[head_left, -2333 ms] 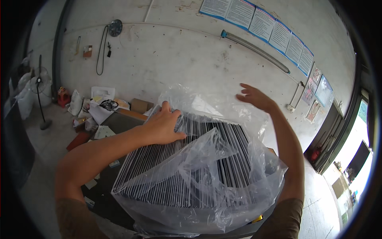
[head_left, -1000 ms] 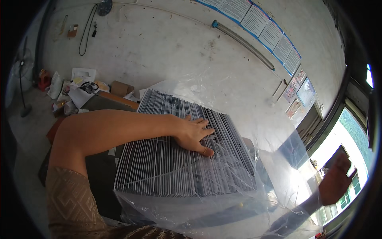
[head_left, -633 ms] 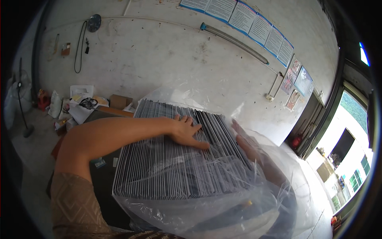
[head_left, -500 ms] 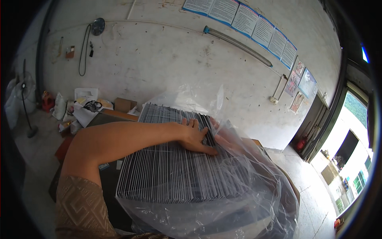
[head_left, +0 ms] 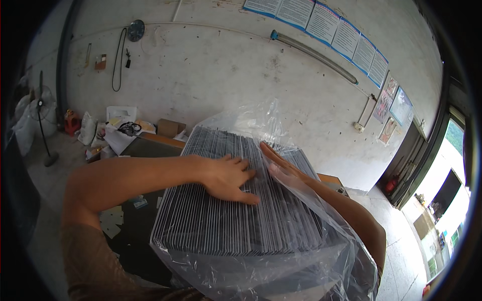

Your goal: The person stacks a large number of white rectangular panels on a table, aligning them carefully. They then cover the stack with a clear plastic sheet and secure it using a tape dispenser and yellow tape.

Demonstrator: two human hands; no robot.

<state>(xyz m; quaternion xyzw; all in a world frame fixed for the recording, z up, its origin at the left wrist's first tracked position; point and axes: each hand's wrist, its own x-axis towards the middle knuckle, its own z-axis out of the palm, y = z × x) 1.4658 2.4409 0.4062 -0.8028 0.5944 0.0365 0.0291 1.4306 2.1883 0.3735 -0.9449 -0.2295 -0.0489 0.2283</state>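
A long row of thin dark sheets with pale edges (head_left: 216, 220) stands on edge, packed closely side by side. Clear plastic bag film (head_left: 241, 273) wraps the front and right of the row and rises behind it. My left hand (head_left: 231, 178) lies on top of the sheets near the middle, fingers spread. Just right of it, my right hand (head_left: 276, 158) is held edge-down against the sheets with its fingers straight. Film covers part of my right hand and forearm. Neither hand grips a sheet that I can see.
Beneath the row is a dark tabletop (head_left: 143, 241) with paper scraps. Papers, a coiled black cable (head_left: 130, 128) and a cardboard box (head_left: 170, 128) sit behind it. A standing fan (head_left: 44, 125) is at far left. A doorway opens at right.
My left hand has slid left along the sheets. My right hand has straightened and shows more plainly, its forearm now in view at right. The view has shifted slightly.
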